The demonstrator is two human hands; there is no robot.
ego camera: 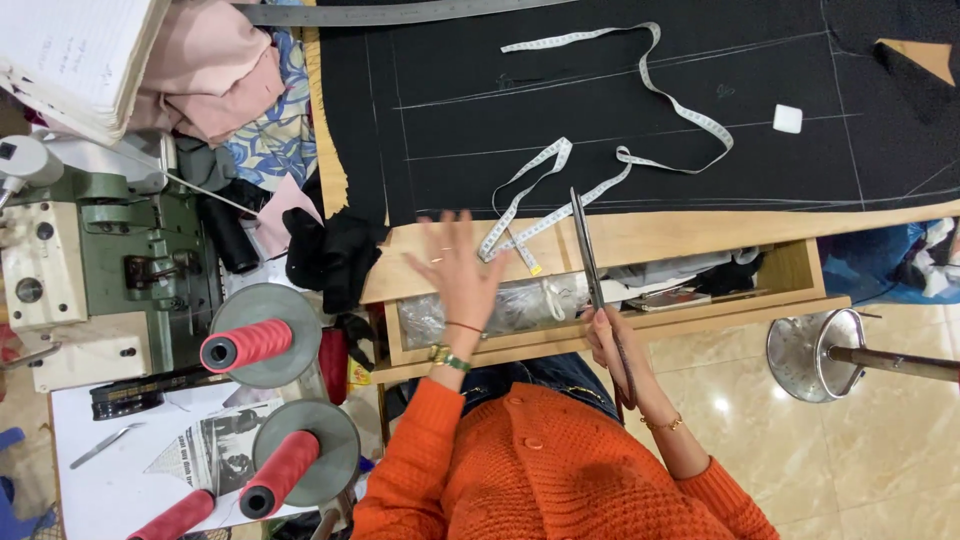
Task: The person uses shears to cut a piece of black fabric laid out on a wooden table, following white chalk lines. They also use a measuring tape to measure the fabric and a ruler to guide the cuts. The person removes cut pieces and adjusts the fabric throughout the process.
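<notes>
My right hand (612, 345) grips the handles of long tailor's scissors (588, 250), whose blades point away from me to the near edge of a black cloth (620, 110) marked with chalk lines. My left hand (455, 265) is spread open and blurred over the wooden table edge (660, 235), just left of a white measuring tape (610, 170) that loops across the cloth. A small white block of chalk (788, 118) lies on the cloth at the right. I wear an orange knitted cardigan.
An open drawer (700, 290) with bags and oddments sits under the table edge. At the left stands a green and cream sewing machine (90, 270), red thread cones (248, 345), folded fabrics (230, 80) and a notebook (75, 55). A metal stool (820, 355) stands right.
</notes>
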